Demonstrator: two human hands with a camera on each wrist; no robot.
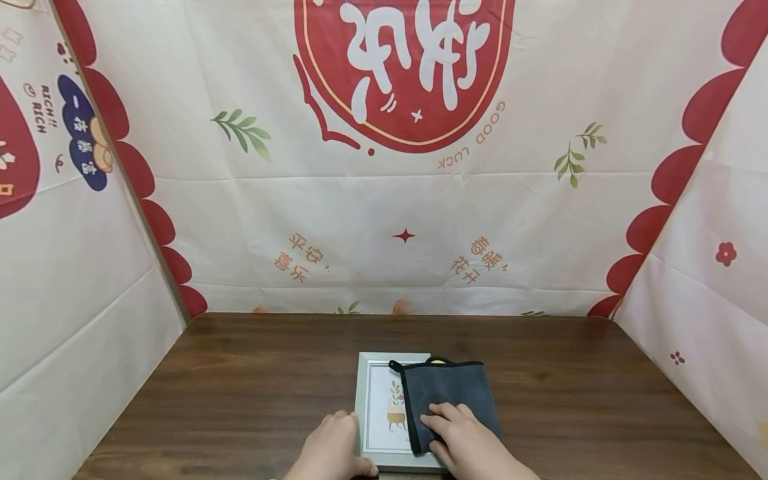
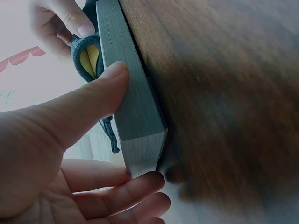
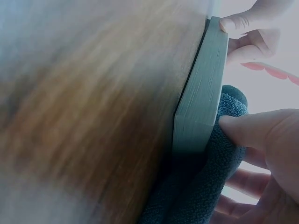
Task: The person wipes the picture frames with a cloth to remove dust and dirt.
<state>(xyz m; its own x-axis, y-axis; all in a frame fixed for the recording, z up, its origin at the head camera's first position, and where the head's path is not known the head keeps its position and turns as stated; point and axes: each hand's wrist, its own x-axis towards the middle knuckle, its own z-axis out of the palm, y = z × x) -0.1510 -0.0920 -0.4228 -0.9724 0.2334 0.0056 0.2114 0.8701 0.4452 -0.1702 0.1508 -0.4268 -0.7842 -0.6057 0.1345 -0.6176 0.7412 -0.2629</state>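
A picture frame (image 1: 367, 427) with a pale grey-green border lies flat on the table, its print showing a plant in an orange pot. My left hand (image 1: 332, 445) holds its near left corner, thumb (image 2: 115, 72) on the near side and fingers along the left side. A dark grey cloth (image 1: 450, 383) with black edging covers the right part of the frame and hangs over its right side. Yellow shows inside a fold of it in the left wrist view. My right hand (image 1: 471, 443) grips the cloth with bent fingers on top and the thumb (image 3: 236, 128) at its near edge.
The dark brown wooden table (image 1: 252, 373) extends around the frame. White printed fabric (image 1: 372, 207) with red designs hangs behind the table and along both sides.
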